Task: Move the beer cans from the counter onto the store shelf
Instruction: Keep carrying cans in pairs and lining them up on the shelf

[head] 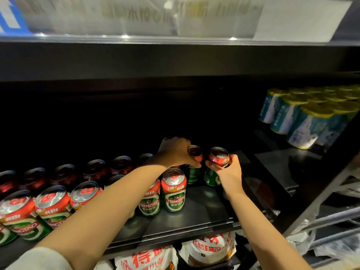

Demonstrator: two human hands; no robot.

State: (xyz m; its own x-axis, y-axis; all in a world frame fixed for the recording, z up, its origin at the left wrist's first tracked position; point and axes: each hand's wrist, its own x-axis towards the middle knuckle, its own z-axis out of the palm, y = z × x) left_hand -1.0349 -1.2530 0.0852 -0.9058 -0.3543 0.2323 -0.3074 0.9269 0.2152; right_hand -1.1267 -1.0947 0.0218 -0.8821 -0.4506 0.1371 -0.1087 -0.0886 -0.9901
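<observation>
Hands at the store shelf (pixel 204 209): left hand (pixel 175 151) grips one upright beer can (pixel 193 164) in the back row, right hand (pixel 228 170) clasps a second can (pixel 215 166) just beside it.

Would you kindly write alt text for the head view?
Both hands place beer cans at the back of a dark store shelf: the left hand grips one can, the right hand another. Rows of matching cans stand to the left.

Shelf (pixel 204 209) free R of front can (pixel 173 191); can rows (pixel 58 191) block L.
</observation>
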